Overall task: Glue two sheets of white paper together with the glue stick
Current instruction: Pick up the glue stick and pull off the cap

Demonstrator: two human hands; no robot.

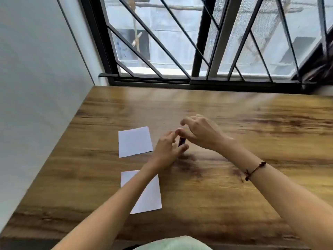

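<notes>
Hands meet over the middle of a wooden worktop (pixel 234 195), both closing around a small dark glue stick (pixel 181 142) that stands roughly upright between them. The left hand (pixel 166 150) comes in from the lower left, its grip pinched on the lower part of the stick with the thumb on the near side. The right hand (pixel 200 132) arches over from the right, its grip closed on the top of the stick with thumb and forefinger, the other fingers lifted and spread. Motion blur softens the fingertips, so whether the cap is on or off cannot be told.

Two sheets of white paper lie flat to the left of the hands, well apart from each other. The far sheet (pixel 134 142) sits just beside the left hand, fully in view. The near sheet (pixel 151 195) lies closer to the person, and the left forearm crosses above its left side, hiding part of it. Neither sheet is touched by a hand.

A dark cord bracelet (pixel 255 170) circles the right wrist. Behind the worktop stands a window with black metal bars (pixel 201 42), and a pale wall (pixel 36 69) runs along the left side.
</notes>
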